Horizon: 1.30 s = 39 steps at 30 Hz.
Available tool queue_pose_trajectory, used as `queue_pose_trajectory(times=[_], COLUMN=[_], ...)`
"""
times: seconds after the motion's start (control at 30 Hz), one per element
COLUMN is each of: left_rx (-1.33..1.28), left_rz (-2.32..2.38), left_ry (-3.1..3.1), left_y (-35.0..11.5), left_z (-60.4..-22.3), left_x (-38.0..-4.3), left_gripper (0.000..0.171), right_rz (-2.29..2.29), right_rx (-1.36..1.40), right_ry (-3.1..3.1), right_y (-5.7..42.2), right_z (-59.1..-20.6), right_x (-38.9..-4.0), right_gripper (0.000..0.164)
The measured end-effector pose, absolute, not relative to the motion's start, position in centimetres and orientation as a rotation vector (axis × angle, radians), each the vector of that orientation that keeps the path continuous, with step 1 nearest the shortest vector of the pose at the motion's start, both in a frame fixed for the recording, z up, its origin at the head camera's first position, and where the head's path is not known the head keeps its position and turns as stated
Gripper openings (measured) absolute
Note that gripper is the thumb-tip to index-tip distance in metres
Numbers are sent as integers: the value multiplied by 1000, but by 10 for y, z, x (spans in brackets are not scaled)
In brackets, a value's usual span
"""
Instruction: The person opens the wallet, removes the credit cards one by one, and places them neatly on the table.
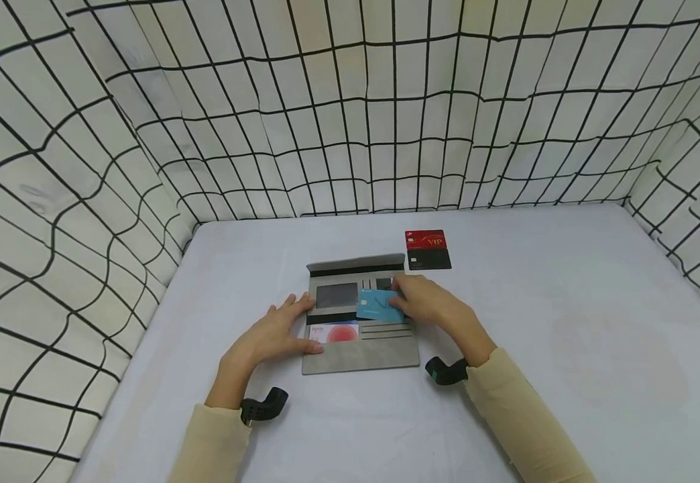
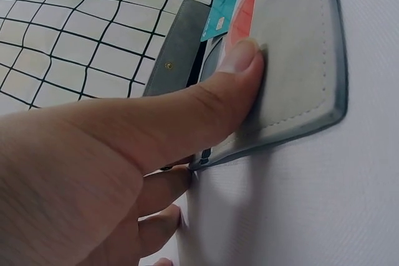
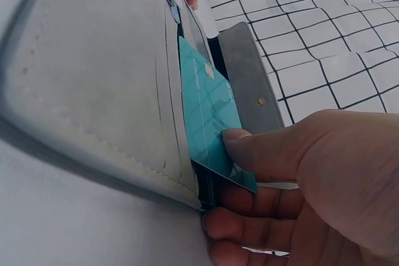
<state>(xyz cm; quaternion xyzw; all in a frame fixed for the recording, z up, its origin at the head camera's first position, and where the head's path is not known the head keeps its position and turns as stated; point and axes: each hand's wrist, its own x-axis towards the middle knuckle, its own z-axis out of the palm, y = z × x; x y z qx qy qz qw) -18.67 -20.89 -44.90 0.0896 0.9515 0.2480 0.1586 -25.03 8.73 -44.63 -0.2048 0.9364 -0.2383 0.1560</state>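
Fingers of the right hand were bent behind the turquoise bank card, thumb laid on its face: a close pinch at the end away from the chip! Across from it, the left hand was spread wide, its thumb resting on the grey wallet by the white-and-red card; whether any fingers reached underneath, nobody could tell. And the turquoise bank card? Tilted over the open wallet's fold, right by the lower slots, its edge's entry unclear. Good handling, it seemed, called for squaring the long edge to a slot, pinching lightly without bending, the left thumb steadying the panel. Beyond lay a red VIP card and a black VIP card on the white tabletop.
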Motion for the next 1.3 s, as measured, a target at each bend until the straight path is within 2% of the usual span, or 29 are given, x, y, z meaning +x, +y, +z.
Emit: queue_pose_trajectory(times=[0.73, 1.07, 1.3], left_rx=[260, 237, 244], left_rz=[707, 718, 716], left_ry=[2721, 2715, 2711], left_y=[-209, -209, -209], left_z=[-448, -448, -447], left_x=[-186, -185, -185], left_gripper=[91, 92, 93], right_rz=[-675, -683, -656], right_rx=[-598, -604, -599], right_ry=[2686, 2723, 2737], right_y=[87, 84, 85], right_z=[-449, -450, -451], right_x=[-251, -249, -249], right_gripper=[23, 32, 32])
